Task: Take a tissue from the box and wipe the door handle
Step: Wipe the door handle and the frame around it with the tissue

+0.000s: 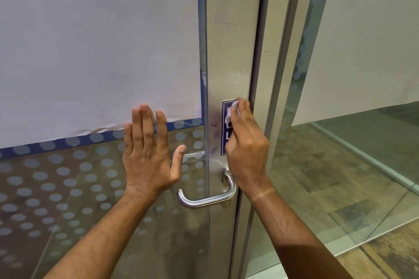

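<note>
A silver lever door handle (205, 199) juts from the metal door frame (229, 52) at lower centre. My right hand (246, 142) is above the handle, shut on a small white tissue (232, 111) that it presses against a blue sticker (226, 129) on the frame. My left hand (149, 152) lies flat on the glass door (90, 176), fingers spread, left of the handle and holding nothing. No tissue box is in view.
White paper (95, 41) with a blue border covers the upper glass; frosted dots pattern the lower part. To the right stands another glass panel (340, 142) with a hanging white sheet, and wood-patterned floor (385, 251) beyond it.
</note>
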The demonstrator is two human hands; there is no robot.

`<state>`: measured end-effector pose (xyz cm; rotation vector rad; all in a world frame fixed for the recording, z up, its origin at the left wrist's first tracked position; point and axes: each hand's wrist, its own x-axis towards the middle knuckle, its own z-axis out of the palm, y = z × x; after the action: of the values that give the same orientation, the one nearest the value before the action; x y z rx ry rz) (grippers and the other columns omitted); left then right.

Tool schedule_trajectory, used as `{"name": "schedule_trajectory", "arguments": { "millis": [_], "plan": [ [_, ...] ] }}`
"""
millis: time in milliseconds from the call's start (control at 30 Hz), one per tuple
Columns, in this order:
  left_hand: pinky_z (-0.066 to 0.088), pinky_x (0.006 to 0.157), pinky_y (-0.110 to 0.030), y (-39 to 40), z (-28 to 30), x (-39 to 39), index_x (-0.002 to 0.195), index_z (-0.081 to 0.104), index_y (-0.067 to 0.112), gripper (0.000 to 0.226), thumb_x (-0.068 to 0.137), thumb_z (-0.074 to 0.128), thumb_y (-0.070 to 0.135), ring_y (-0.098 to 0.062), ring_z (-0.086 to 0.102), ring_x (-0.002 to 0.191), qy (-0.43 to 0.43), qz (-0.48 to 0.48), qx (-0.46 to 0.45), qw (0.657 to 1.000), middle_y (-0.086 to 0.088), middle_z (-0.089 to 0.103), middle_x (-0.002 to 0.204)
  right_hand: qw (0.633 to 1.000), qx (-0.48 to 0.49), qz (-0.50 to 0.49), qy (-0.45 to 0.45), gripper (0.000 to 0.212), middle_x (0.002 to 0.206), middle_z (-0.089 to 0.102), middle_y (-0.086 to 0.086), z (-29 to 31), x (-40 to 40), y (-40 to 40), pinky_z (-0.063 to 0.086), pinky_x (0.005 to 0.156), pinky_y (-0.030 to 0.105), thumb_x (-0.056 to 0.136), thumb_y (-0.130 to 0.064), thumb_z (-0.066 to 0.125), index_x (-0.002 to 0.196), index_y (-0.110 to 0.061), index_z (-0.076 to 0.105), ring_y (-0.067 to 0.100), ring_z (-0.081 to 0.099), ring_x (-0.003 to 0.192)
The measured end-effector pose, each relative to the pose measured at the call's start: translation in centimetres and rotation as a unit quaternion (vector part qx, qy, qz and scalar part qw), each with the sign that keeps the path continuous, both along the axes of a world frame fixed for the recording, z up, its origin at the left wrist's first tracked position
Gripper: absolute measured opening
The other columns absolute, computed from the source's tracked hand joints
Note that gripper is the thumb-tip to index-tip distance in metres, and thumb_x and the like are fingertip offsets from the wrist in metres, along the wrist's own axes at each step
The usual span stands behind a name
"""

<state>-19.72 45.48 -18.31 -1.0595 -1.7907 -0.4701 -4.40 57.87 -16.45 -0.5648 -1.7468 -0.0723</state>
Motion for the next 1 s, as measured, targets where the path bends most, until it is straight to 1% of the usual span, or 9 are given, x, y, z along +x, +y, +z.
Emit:
{"name": "schedule_trajectory", "arguments": {
  "millis": [233, 400, 500, 600, 667, 767, 867, 933, 1000],
  "plan": [
    [-0.01, 0.124, -0.044, 0.0, 0.1, 0.0, 0.153, -0.001, -0.003, 0.097, 0.09, 0.049, 0.051, -0.029, -0.022, 0.151, -0.006, -0.001, 0.001, 1.0, -0.012, -0.03, 0.161, 1.0, -0.03, -0.005, -0.001, 0.047, 0.133, 0.057, 0.018, -1.3, -0.1, -1.2, 0.043, 0.105, 0.035, 0.081, 0.015, 0.057, 0.127, 0.004, 0.058, 0.027, 0.053, 0.126],
    [-0.011, 0.124, -0.044, 0.0, 0.1, 0.0, 0.154, -0.005, -0.001, 0.098, 0.091, 0.048, 0.052, -0.029, -0.022, 0.151, -0.008, 0.001, -0.002, 1.0, -0.012, -0.03, 0.161, 0.999, -0.021, -0.005, 0.042, 0.046, 0.135, 0.058, 0.013, 2.1, -0.7, 0.1, 0.045, 0.104, 0.03, 0.088, 0.005, 0.04, 0.131, 0.0, 0.057, 0.022, 0.053, 0.128],
    [-0.011, 0.124, -0.044, -0.1, 0.0, 0.0, 0.155, -0.006, 0.0, 0.098, 0.091, 0.048, 0.051, -0.029, -0.022, 0.151, -0.004, -0.002, 0.0, 1.0, -0.012, -0.029, 0.161, 1.0, 0.018, 0.002, -0.011, 0.046, 0.138, 0.055, 0.013, 0.4, -0.4, -0.3, 0.045, 0.104, 0.029, 0.088, 0.005, 0.04, 0.13, 0.001, 0.057, 0.022, 0.05, 0.13],
    [-0.01, 0.124, -0.045, -0.1, -0.1, -0.1, 0.156, -0.007, 0.001, 0.099, 0.09, 0.049, 0.05, -0.03, -0.02, 0.151, 0.001, -0.007, 0.0, 1.0, -0.013, -0.028, 0.161, 0.998, 0.039, 0.019, -0.055, 0.043, 0.136, 0.055, 0.016, -2.0, 0.3, -1.0, 0.05, 0.1, 0.036, 0.088, 0.003, 0.041, 0.127, 0.005, 0.058, 0.027, 0.053, 0.127],
    [-0.009, 0.124, -0.045, 0.0, -0.1, -0.1, 0.156, -0.006, 0.001, 0.099, 0.09, 0.05, 0.05, -0.03, -0.02, 0.152, 0.002, -0.007, 0.0, 1.0, -0.013, -0.026, 0.162, 0.998, 0.032, 0.026, -0.055, 0.042, 0.138, 0.053, 0.017, -1.4, 0.0, -0.9, 0.048, 0.102, 0.037, 0.092, -0.001, 0.039, 0.13, 0.005, 0.055, 0.028, 0.051, 0.129],
    [-0.009, 0.124, -0.045, 0.0, -0.1, -0.1, 0.156, -0.004, 0.0, 0.098, 0.091, 0.049, 0.051, -0.03, -0.019, 0.152, 0.001, -0.005, 0.002, 1.0, -0.016, -0.016, 0.163, 0.999, 0.031, 0.031, -0.023, 0.045, 0.138, 0.053, 0.017, 0.5, -1.2, -0.7, 0.041, 0.108, 0.033, 0.103, -0.01, 0.022, 0.131, 0.005, 0.054, 0.028, 0.048, 0.131],
    [-0.009, 0.124, -0.045, -0.1, 0.0, -0.1, 0.155, -0.003, -0.001, 0.098, 0.091, 0.049, 0.051, -0.03, -0.02, 0.152, -0.002, 0.0, 0.003, 1.0, -0.026, 0.0, 0.162, 0.995, 0.068, 0.046, -0.062, 0.041, 0.138, 0.053, 0.018, -0.4, -1.2, -1.1, 0.044, 0.107, 0.036, 0.093, 0.004, 0.037, 0.13, 0.005, 0.055, 0.028, 0.048, 0.131],
    [-0.01, 0.124, -0.044, -0.1, 0.1, -0.2, 0.155, -0.005, 0.001, 0.098, 0.091, 0.049, 0.052, -0.03, -0.02, 0.151, -0.001, -0.003, 0.001, 1.0, -0.024, -0.005, 0.163, 0.987, 0.085, 0.057, -0.12, 0.041, 0.137, 0.054, 0.018, -2.5, -0.1, -1.5, 0.047, 0.104, 0.04, 0.089, 0.005, 0.044, 0.129, 0.004, 0.057, 0.028, 0.049, 0.13],
    [-0.01, 0.124, -0.044, -0.1, 0.1, -0.1, 0.156, -0.007, 0.002, 0.099, 0.091, 0.049, 0.052, -0.03, -0.021, 0.151, 0.001, -0.002, -0.003, 1.0, -0.019, -0.017, 0.164, 0.985, 0.084, 0.063, -0.138, 0.041, 0.135, 0.055, 0.019, -3.3, 0.7, -1.7, 0.05, 0.1, 0.043, 0.094, -0.003, 0.036, 0.127, 0.005, 0.058, 0.03, 0.051, 0.128]
  ]
}}
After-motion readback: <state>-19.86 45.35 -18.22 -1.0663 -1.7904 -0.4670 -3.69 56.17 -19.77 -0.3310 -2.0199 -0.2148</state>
